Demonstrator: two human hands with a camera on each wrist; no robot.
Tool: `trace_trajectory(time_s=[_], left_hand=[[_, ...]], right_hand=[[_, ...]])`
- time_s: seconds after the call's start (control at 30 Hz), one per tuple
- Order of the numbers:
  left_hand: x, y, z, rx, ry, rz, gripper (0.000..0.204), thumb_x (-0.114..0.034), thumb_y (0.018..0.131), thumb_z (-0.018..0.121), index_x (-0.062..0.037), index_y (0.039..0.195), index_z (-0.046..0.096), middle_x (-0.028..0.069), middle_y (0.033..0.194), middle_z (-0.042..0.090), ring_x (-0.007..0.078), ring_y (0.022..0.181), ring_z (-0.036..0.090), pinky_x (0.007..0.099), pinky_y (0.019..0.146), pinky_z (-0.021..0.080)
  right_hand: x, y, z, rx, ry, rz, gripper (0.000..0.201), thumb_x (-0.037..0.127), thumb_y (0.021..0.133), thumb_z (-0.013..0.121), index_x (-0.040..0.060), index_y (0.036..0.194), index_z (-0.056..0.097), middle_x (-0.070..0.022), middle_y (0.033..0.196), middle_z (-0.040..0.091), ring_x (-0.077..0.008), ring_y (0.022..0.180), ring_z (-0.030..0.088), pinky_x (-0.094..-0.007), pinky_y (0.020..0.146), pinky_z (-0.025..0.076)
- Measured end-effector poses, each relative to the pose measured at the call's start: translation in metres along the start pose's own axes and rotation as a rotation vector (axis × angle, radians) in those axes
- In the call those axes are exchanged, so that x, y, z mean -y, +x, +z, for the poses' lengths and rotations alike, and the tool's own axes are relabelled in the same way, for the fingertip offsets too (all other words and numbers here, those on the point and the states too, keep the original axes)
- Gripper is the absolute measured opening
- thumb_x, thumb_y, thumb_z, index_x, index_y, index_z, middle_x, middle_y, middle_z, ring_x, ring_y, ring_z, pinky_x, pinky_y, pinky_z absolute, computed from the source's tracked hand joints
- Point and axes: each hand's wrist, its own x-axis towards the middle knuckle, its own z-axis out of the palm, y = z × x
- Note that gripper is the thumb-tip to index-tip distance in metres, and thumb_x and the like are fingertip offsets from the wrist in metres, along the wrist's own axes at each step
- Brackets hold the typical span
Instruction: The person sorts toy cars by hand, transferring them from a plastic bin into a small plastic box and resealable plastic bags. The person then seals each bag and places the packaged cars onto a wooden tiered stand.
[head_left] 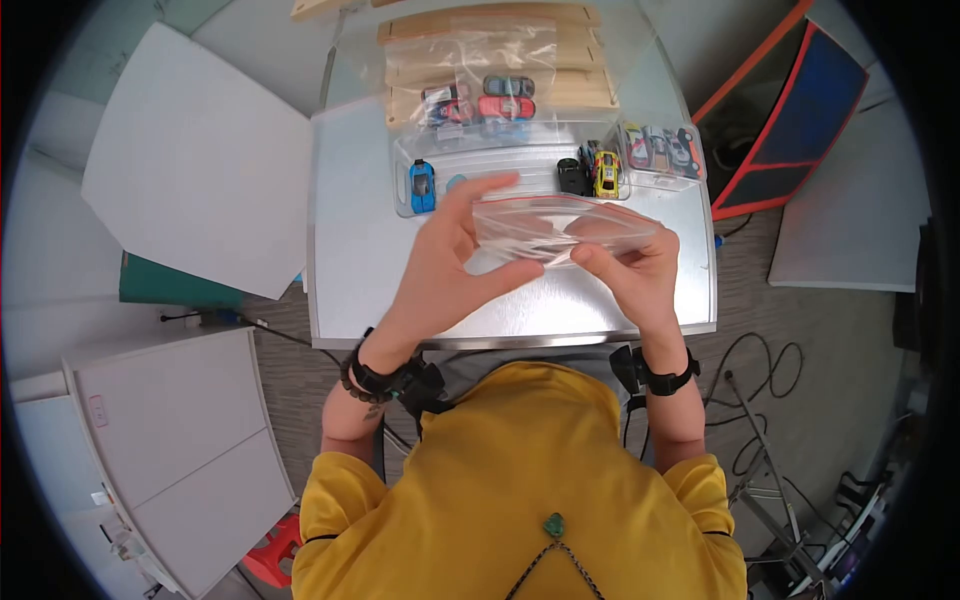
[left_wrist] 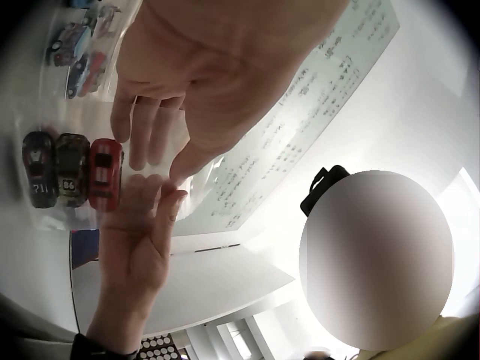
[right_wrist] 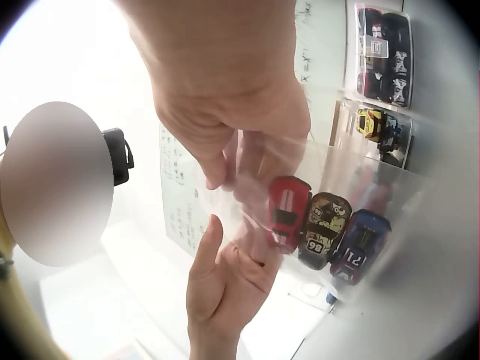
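This looks like an indoor workroom, office or lab; which cannot be told. A pale board with rows of dark handwriting suggests it, as do the silvery metal-topped table, a boxy white cabinet near left, and looped black cable on the grey wood-look floor at right.

We saw glossy, clear hard plastic in the tray, with a shiny blue toy car inside it and a smooth, softly gleaming metal table beneath it. Behind the tray we noted pale, smooth wooden slats, while in front of it we found a thin, creased, see-through plastic bag and a matt yellow cloth shirt.
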Motion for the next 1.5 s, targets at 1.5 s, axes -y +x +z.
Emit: trace_trajectory(time_s=[1.5], left_hand=[[-0.009, -0.014, 0.015, -0.035, 0.087, 0.195, 0.021, 0.01, 0.083, 0.084, 0.0007, 0.102, 0.08, 0.0154, 0.1, 0.08, 0.0223, 0.09, 0.073, 0.0334, 0.079, 0.056]], right_hand=[[0.033, -0.005, 0.012, 0.007, -0.057, -0.242, 0.02, -0.004, 0.082, 0.088, -0.0002, 0.101, 0.081, -0.0115, 0.094, 0.076, -0.0187, 0.079, 0.071, -0.0289, 0.068, 0.053]])
